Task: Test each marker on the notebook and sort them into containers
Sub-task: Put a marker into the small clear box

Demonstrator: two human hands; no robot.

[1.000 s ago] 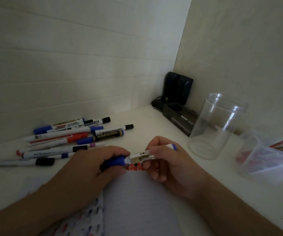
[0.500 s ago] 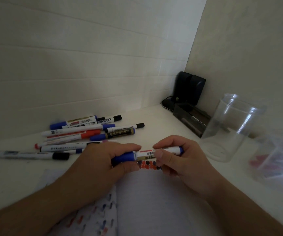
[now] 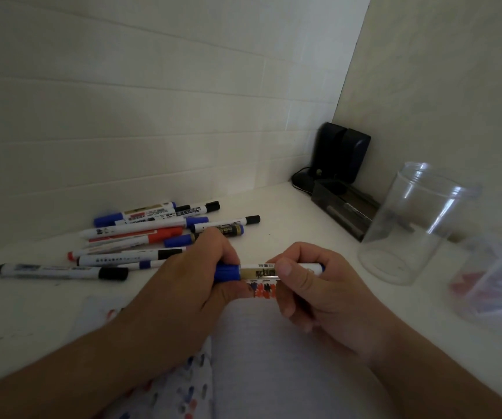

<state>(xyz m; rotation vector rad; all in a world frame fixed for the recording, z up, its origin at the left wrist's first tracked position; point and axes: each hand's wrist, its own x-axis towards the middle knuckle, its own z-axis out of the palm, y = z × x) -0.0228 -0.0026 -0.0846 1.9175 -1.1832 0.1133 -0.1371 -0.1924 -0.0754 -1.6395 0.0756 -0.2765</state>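
A blue-capped marker (image 3: 258,271) lies level between both hands, just above the open notebook (image 3: 273,352). My left hand (image 3: 189,285) grips its blue cap end, and my right hand (image 3: 310,285) pinches the white barrel. Red and blue test scribbles (image 3: 261,290) show on the notebook page under the marker. A pile of several markers (image 3: 153,234) with blue, black and red caps lies on the desk at back left. A clear round jar (image 3: 407,225) stands at the right, holding nothing I can see.
A clear plastic container (image 3: 497,285) with red items inside sits at the far right, blurred. Black speakers (image 3: 340,155) and a dark tray (image 3: 346,210) fill the back corner. Walls close in behind and to the right. A black-capped marker (image 3: 62,271) lies apart at the left.
Both hands keep hold of the same marker, cap seated on it throughout. The view has shifted, so the scene sits a little further right and lower.
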